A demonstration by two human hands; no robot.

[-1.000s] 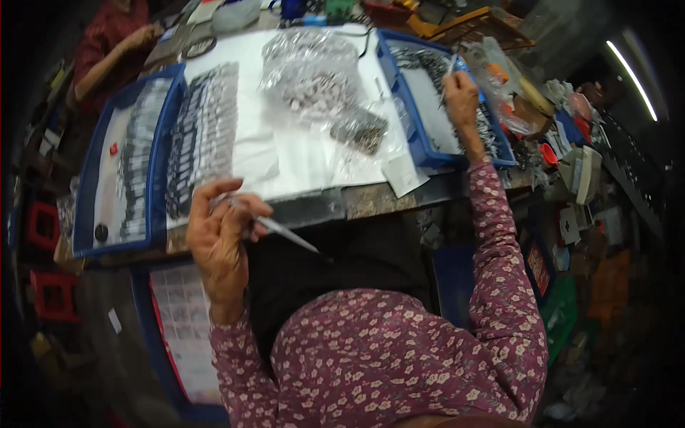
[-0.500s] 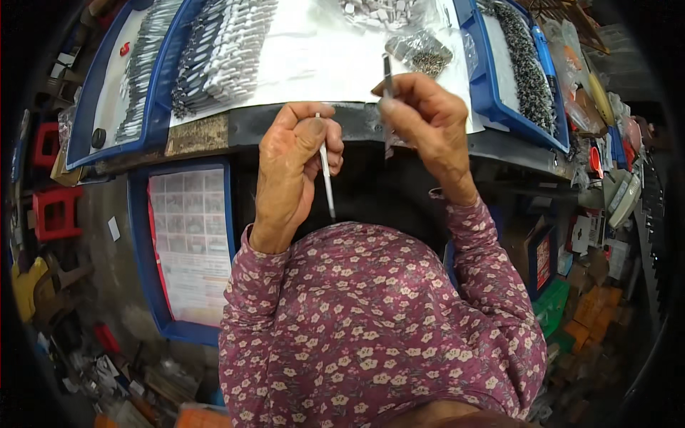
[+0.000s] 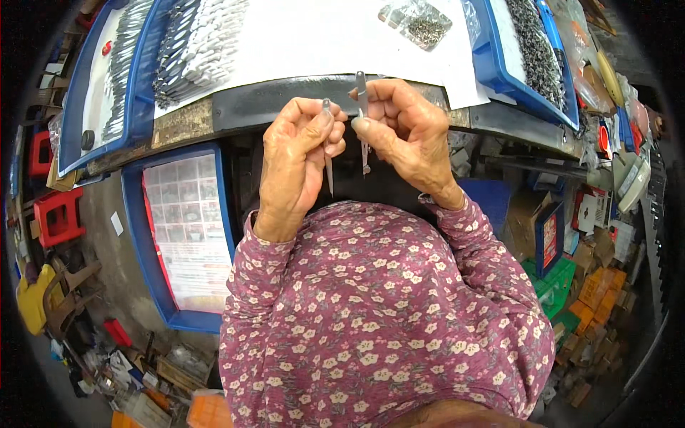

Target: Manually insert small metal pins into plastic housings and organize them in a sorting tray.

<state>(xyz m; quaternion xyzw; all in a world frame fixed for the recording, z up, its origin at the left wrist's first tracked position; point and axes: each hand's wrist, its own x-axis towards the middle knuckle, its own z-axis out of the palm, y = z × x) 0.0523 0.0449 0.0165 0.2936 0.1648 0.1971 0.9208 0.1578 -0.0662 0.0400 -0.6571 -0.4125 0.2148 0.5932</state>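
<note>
Cropped table; slim pieces half-hidden

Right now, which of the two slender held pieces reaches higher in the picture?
The grey-topped piece in the right hand; its top shows clearly above that of the other piece, in the left hand.

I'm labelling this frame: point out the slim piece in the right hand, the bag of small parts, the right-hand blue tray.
Slim piece (image 3: 360, 81): head view, upper end.
Bag of small parts (image 3: 426, 31): head view, filled lower end.
Right-hand blue tray (image 3: 488, 65): head view, left outer wall.
</note>
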